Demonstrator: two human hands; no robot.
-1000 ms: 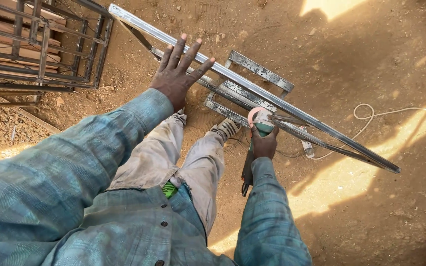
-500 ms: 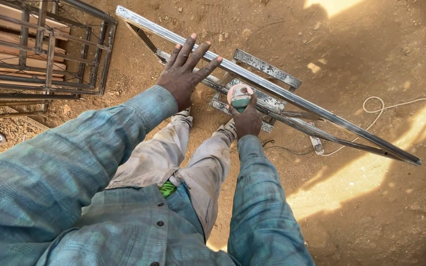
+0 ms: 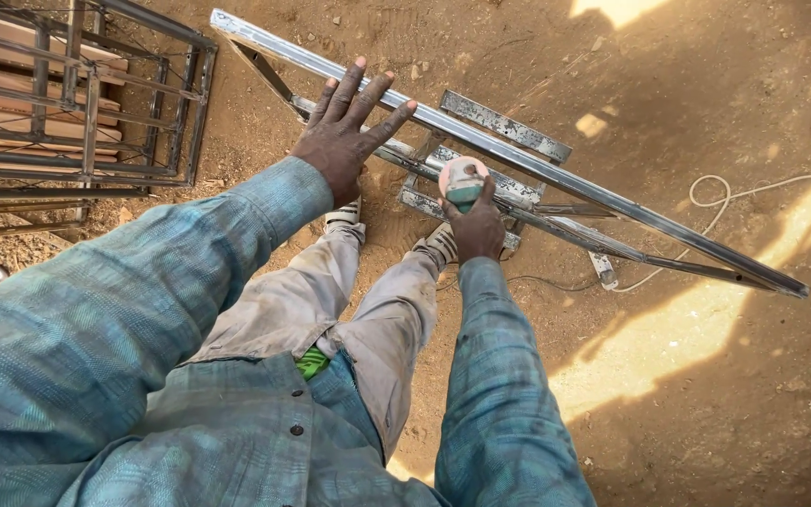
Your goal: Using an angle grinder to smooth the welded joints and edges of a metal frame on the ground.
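Note:
A long metal frame [image 3: 556, 178] of welded steel bars lies on the dirt ground in front of my feet. My left hand [image 3: 347, 131] rests flat on its top rail with the fingers spread. My right hand [image 3: 476, 223] grips a small angle grinder [image 3: 463, 178] with a green body and a pale disc, held over the frame's short cross bars. My two shoes [image 3: 429, 242] stand just below the frame.
A metal grid rack [image 3: 86, 103] with wooden planks inside stands at the upper left. A white cable [image 3: 725, 197] loops over the dirt at the right, behind the frame. Sunlit patches fall on the ground at the lower right.
My right hand has carried the grinder up and left onto the frame's cross bars. My left hand stays spread on the top rail.

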